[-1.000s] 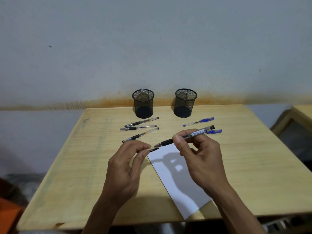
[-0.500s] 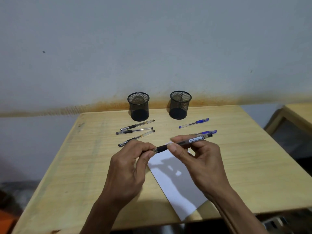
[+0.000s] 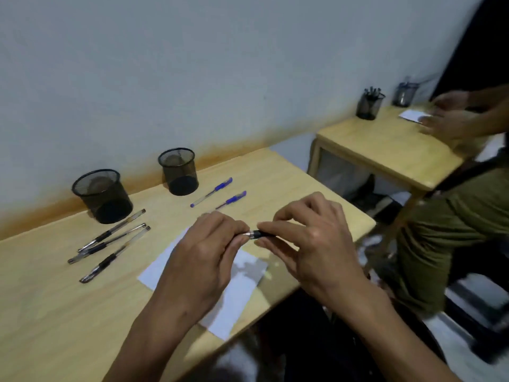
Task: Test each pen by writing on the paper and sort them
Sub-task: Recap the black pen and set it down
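My right hand (image 3: 311, 241) pinches a black pen (image 3: 260, 234) by its barrel above the white paper (image 3: 242, 285). My left hand (image 3: 205, 257) grips the pen's tip end, where the cap is; the cap itself is hidden by my fingers. Three black pens (image 3: 110, 244) lie side by side on the table's left. Two blue pens (image 3: 217, 193) lie near the right-hand mesh cup (image 3: 179, 172). The left-hand mesh cup (image 3: 102, 195) stands near the black pens. Both cups look empty.
The wooden table (image 3: 55, 312) stands against a grey wall. To the right is a second wooden table (image 3: 385, 150) with two pen cups and a paper, where another person in an olive top (image 3: 454, 230) works with both hands.
The camera has swung to the right and tilted, bringing the second table and the other person into view. My hands have come together, with the left now at the pen's tip.
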Motion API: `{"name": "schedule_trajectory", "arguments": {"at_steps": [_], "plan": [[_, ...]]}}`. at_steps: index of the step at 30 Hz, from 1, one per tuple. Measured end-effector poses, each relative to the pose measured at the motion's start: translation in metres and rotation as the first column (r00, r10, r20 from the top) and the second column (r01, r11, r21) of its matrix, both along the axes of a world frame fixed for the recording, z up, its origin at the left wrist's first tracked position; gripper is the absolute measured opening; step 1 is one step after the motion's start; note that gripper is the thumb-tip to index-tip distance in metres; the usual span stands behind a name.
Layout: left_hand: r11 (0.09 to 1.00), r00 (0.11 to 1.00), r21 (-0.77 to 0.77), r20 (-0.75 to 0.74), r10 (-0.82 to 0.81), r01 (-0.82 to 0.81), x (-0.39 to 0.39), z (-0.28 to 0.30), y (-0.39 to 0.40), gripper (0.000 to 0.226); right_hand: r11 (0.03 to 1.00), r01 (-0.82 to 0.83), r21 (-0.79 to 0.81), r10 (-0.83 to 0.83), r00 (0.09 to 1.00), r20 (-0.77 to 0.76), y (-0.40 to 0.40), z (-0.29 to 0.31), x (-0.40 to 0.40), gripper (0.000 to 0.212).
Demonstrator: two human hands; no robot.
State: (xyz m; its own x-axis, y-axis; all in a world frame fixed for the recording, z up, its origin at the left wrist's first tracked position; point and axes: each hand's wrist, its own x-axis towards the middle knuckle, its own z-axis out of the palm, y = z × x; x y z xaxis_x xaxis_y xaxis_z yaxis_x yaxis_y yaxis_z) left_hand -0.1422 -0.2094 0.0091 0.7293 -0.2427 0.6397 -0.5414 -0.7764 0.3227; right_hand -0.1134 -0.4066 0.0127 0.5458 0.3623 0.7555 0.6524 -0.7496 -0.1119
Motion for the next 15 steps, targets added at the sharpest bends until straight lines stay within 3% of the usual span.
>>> {"name": "schedule_trajectory", "arguments": {"at_steps": [4,9,12,15], "plan": [[0.991,0.991,-0.009,-0.025,-0.131,0.131,0.021,0.000,-0.041,0.015,0.991,0.115,0.062,-0.113,0.993,-0.046,-0.040,-0.012,-0.004,0.020],[0.978,0.980,-0.128,-0.096,-0.175,0.162,0.049,-0.009,-0.094,0.047,0.926,0.307,0.217,-0.264,0.942,-0.209,-0.102,-0.032,-0.007,0.018],[0.991,0.972,-0.081,-0.201,-0.119,0.104,0.068,-0.028,-0.127,0.057,0.803,0.448,0.394,-0.321,0.881,-0.347,-0.144,-0.043,-0.012,0.011],[0.997,0.943,0.027,-0.328,-0.065,0.078,0.087,-0.052,-0.157,0.063,0.638,0.623,0.453,-0.401,0.771,-0.495,-0.179,-0.061,-0.012,0.013]]}}
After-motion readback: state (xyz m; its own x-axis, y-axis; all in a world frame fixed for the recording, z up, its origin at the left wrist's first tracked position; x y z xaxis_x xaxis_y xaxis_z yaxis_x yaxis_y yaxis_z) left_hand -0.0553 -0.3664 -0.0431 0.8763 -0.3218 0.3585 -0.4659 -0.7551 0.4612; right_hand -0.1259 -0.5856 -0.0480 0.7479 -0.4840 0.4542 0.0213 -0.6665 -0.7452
